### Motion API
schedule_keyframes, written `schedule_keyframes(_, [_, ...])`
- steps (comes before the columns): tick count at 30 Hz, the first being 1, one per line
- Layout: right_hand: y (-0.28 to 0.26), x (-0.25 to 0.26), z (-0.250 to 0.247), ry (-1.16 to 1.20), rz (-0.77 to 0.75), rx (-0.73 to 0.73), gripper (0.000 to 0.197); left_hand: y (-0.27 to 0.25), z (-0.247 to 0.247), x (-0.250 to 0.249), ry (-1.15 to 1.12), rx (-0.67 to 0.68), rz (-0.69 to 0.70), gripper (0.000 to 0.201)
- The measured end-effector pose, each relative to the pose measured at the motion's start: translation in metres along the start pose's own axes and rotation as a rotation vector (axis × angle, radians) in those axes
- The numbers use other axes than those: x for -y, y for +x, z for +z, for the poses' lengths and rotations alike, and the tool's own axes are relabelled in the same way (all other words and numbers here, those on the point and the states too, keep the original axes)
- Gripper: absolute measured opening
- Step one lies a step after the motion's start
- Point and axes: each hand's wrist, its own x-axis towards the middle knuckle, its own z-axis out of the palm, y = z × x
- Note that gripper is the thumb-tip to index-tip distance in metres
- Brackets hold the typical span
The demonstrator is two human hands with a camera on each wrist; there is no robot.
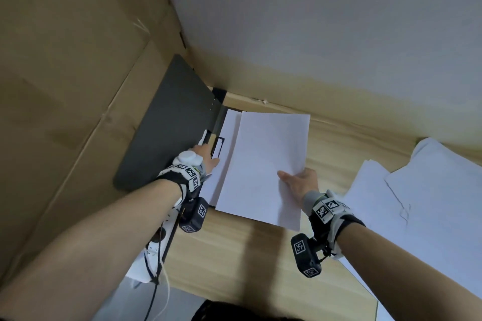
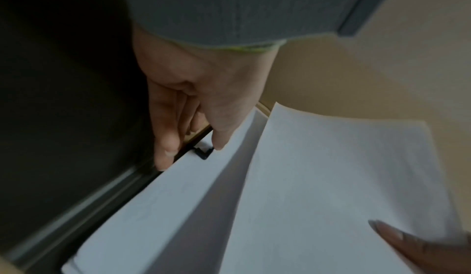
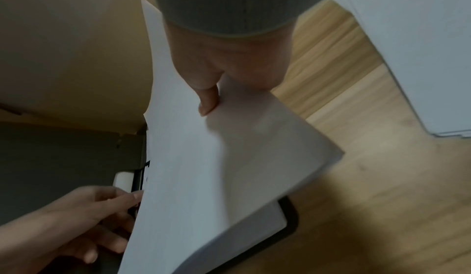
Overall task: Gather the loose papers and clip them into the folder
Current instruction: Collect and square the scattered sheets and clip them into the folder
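A dark grey folder (image 1: 169,122) lies open on the wooden table, its cover leaning on the cardboard at left. White sheets (image 1: 228,135) lie in its right half. My left hand (image 1: 211,156) is at the spine, thumb and fingers pinching the black clip (image 1: 218,147); the left wrist view shows the thumb tip against the clip (image 2: 203,154). My right hand (image 1: 289,177) pinches a white bundle of paper (image 1: 266,164) by its near right edge, thumb on top, and holds it tilted above the folder's sheets. In the right wrist view this bundle (image 3: 216,167) hides most of the clip.
A loose pile of white papers (image 1: 422,190) lies on the table to the right. Cardboard panels (image 1: 65,86) wall in the left side and back. A white power strip (image 1: 156,242) with cables sits under my left forearm. Bare wooden tabletop (image 1: 234,255) shows in front of the folder.
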Motion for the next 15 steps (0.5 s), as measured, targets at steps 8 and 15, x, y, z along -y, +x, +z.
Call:
schedule_keyframes(8, [0.013,0.005,0.032,-0.065,0.069,-0.021,0.033,0.029,0.005,-0.009,0.16,0.014,0.123,0.034])
schedule_keyframes(15, [0.015,0.011,0.067,-0.135,0.024,-0.008,0.028,0.041,0.007,-0.011,0.205,0.23,0.126,0.037])
